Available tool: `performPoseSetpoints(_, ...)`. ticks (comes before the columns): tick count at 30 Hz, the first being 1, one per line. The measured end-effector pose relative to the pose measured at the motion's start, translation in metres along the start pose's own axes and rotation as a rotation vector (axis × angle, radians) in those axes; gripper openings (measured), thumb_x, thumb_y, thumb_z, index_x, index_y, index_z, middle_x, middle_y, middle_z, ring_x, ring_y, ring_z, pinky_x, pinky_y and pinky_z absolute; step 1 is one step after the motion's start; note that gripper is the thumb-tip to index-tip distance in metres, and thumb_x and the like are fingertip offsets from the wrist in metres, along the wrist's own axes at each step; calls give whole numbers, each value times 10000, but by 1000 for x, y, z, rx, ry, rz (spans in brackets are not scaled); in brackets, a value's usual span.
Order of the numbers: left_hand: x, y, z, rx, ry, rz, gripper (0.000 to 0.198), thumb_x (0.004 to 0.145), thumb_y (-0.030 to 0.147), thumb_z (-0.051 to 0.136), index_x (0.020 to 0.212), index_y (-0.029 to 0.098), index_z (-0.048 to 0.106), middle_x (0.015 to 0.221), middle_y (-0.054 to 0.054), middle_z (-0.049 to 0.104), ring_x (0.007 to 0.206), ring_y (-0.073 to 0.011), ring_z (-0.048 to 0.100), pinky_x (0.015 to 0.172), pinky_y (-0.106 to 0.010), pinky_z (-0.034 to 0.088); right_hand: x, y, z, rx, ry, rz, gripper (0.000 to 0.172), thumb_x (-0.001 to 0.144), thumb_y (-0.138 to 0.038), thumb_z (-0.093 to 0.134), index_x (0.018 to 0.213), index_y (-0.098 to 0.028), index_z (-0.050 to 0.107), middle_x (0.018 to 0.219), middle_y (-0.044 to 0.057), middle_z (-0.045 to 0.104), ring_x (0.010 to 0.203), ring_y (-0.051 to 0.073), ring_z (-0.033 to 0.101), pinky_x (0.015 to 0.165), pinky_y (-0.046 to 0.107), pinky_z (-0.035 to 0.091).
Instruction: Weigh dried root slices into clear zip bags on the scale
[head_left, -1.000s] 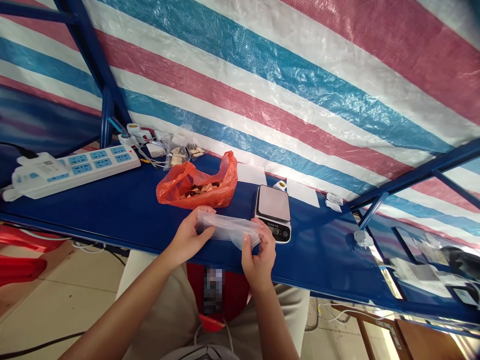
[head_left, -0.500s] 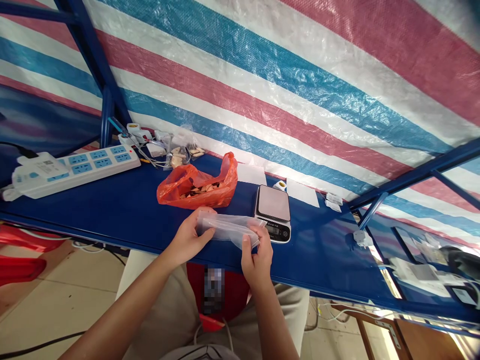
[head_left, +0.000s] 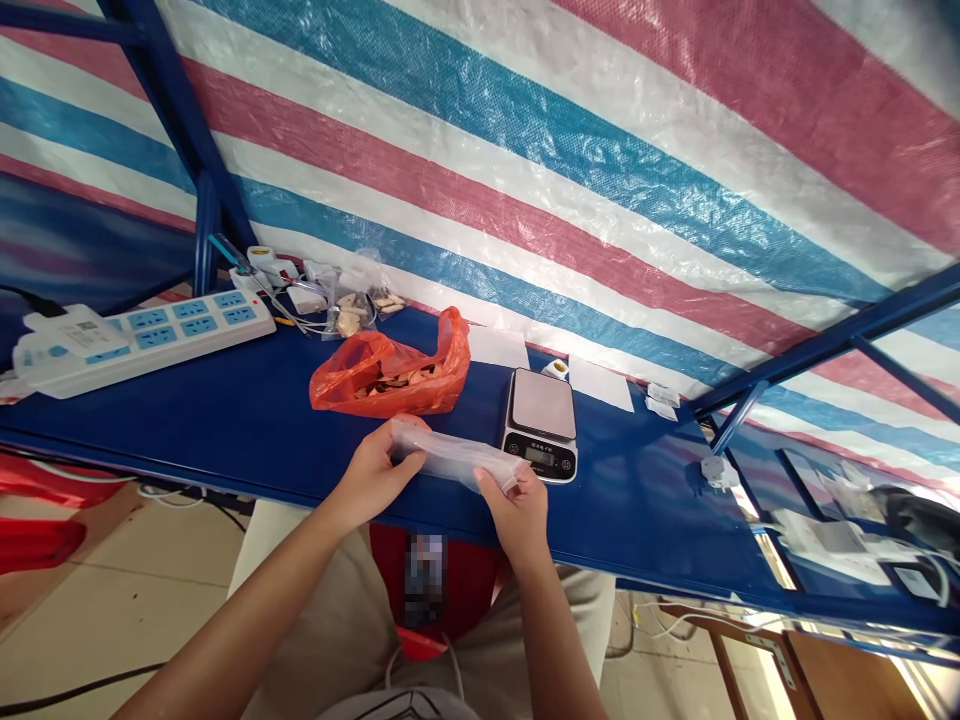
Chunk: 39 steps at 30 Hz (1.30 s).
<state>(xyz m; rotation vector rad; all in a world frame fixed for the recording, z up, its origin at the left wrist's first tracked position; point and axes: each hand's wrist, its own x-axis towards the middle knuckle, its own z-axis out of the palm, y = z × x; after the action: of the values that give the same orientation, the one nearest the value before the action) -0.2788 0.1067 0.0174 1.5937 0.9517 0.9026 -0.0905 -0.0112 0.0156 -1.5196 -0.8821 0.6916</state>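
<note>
Between my two hands stretches a clear plastic bag [head_left: 454, 458], folded into a long strip above the blue table's front edge. My left hand [head_left: 379, 470] pinches its left end between thumb and fingers. At the other end, my right hand [head_left: 519, 505] grips the bag, its thumb on top. Just beyond my left hand sits an open red plastic bag [head_left: 352, 385] holding brown, dried-looking slices [head_left: 401, 383]. A digital kitchen scale [head_left: 544, 405] stands behind my right hand, with nothing on its plate; its display digits are too small to read.
A white power strip [head_left: 142, 340] lies at the left of the blue table [head_left: 247, 430]. Small clear bags with pale pieces [head_left: 351, 312], cables and a blue pen sit at the back. Sheets of white paper [head_left: 600, 383] lie behind the scale. A striped tarp [head_left: 480, 190] hangs behind.
The clear bag has gone from loose and bulging to a flatter, narrower strip. My right fingers have closed in on its end. The whole view has shifted slightly.
</note>
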Motion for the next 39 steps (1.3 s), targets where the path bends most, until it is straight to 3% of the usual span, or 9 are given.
performPoseSetpoints(4, 3, 14, -2, -145, -171, -80, 421, 756, 508, 799, 1030, 205, 700, 963, -62, 769, 877, -255, 729, 769, -378, 597, -1, -12, -17, 44, 10, 64, 475, 783, -556, 822, 1023, -147, 796, 932, 82, 800, 846, 246, 733, 761, 343, 594)
performPoseSetpoints(8, 11, 33, 16, -249, -278, -152, 483, 734, 521, 841, 1074, 212, 690, 1080, -91, 787, 993, -277, 755, 869, -425, 623, 1, -22, -56, -32, 106, 122, 523, 795, -617, 787, 960, -121, 813, 842, 68, 775, 732, 209, 675, 658, 292, 540)
performPoseSetpoints(13, 27, 36, 39, -269, -190, -102, 561, 738, 582, 820, 1113, 201, 650, 1057, -97, 784, 858, -239, 762, 788, -415, 645, 29, -14, -157, -126, 523, 213, 616, 725, -675, 785, 943, -99, 789, 668, 27, 689, 528, 153, 542, 463, 266, 434)
performPoseSetpoints(15, 30, 26, 40, -211, -109, -90, 538, 739, 606, 807, 1058, 196, 665, 979, -83, 775, 813, -230, 752, 736, -387, 639, 45, -5, -205, -276, 701, 342, 530, 760, -643, 742, 850, -121, 759, 531, -10, 587, 443, 141, 471, 415, 276, 405)
performPoseSetpoints(19, 28, 5, 38, -43, -22, -77, 487, 768, 622, 771, 1006, 204, 696, 915, -61, 753, 785, -217, 731, 742, -375, 634, 69, 14, -269, -420, 824, 482, 360, 770, -507, 756, 682, -168, 674, 456, 30, 570, 406, 197, 551, 464, 324, 496)
performPoseSetpoints(26, 24, 3, 38, -7, -27, -50, 468, 789, 634, 731, 988, 214, 681, 901, -56, 747, 766, -217, 721, 737, -369, 627, 59, 31, -275, -498, 779, 506, 484, 874, -644, 596, 719, -194, 684, 636, 150, 733, 566, 296, 735, 629, 390, 613)
performPoseSetpoints(35, 20, -4, 38, 67, -48, 1, 371, 870, 571, 668, 1003, 225, 692, 895, -34, 735, 774, -188, 688, 747, -314, 553, 23, 35, -277, -664, 858, 407, 601, 943, -687, 387, 808, -196, 706, 678, 140, 728, 553, 300, 700, 574, 428, 587)
performPoseSetpoints(37, 19, -3, 39, 58, -35, 14, 353, 899, 564, 643, 971, 221, 685, 853, -21, 710, 755, -174, 665, 724, -297, 531, 18, 37, -274, -741, 907, 366, 543, 934, -641, 418, 840, -195, 713, 741, 165, 738, 681, 355, 729, 686, 491, 599)
performPoseSetpoints(39, 18, -1, 38, 63, -35, 38, 337, 927, 550, 617, 937, 219, 677, 840, -13, 695, 753, -163, 648, 707, -283, 508, 20, 37, -273, -831, 973, 283, 479, 899, -582, 493, 980, -172, 728, 940, 221, 759, 975, 434, 724, 892, 568, 562)
